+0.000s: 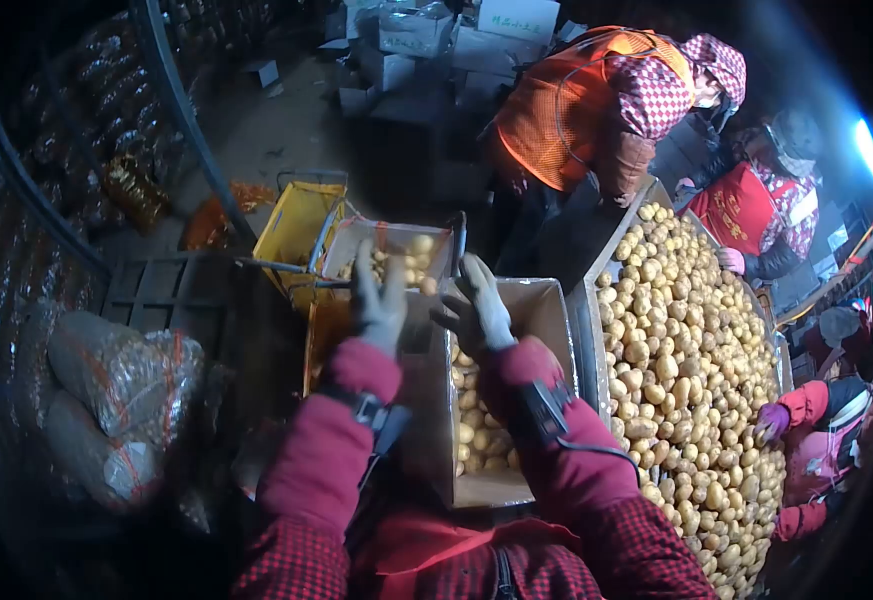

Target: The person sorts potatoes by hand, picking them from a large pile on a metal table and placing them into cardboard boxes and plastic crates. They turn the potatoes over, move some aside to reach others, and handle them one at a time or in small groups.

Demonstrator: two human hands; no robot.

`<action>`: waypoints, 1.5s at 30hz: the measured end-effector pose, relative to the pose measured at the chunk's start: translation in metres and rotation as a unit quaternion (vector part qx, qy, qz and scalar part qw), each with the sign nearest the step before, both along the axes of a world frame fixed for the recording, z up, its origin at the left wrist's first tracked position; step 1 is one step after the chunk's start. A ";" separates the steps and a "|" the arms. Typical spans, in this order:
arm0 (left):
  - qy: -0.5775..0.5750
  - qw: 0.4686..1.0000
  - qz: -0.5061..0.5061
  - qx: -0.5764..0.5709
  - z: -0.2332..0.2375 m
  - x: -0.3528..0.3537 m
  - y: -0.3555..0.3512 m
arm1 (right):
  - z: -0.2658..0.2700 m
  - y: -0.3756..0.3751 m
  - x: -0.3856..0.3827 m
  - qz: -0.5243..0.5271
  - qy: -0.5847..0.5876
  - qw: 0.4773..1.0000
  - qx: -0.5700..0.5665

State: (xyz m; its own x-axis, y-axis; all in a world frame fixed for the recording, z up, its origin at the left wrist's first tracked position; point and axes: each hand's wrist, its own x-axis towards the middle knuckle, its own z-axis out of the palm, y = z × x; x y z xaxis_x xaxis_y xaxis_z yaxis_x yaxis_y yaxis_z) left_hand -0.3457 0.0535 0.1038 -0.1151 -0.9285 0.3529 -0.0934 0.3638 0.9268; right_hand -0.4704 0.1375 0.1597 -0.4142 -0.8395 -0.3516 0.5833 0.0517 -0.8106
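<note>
Both my hands wear grey gloves. My left hand point(380, 302) is open, fingers pointing up and apart, in front of a wire basket point(331, 240) lined with clear plastic. Some potatoes point(418, 258) lie in that basket. My right hand point(480, 305) is also open, with its fingers spread, over the far left corner of a cardboard box point(491, 488). Inside the box are many potatoes point(476, 430), partly hidden by my right forearm. A single potato point(428, 286) shows between my hands, near the basket's front edge.
A sorting table point(588, 345) heaped with potatoes point(691, 380) runs along the right. Co-workers point(596, 110) stand around it. Yellow crate point(291, 225) stands behind the basket; filled sacks point(121, 375) lie left. White cartons point(516, 20) are stacked at the back.
</note>
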 end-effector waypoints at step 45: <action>-0.429 0.729 -0.377 -0.376 0.005 -0.304 0.375 | -0.022 0.521 -0.056 -0.440 -0.016 0.897 -0.047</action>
State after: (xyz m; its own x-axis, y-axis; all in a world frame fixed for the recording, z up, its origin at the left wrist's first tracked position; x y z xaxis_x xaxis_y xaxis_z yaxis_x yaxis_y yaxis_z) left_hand -0.6497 0.4289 0.1089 -0.9715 -0.0678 0.2270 -0.0325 0.9873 0.1556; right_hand -0.5269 0.6589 0.1377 -0.9220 -0.2194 -0.3190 0.3871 -0.5078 -0.7696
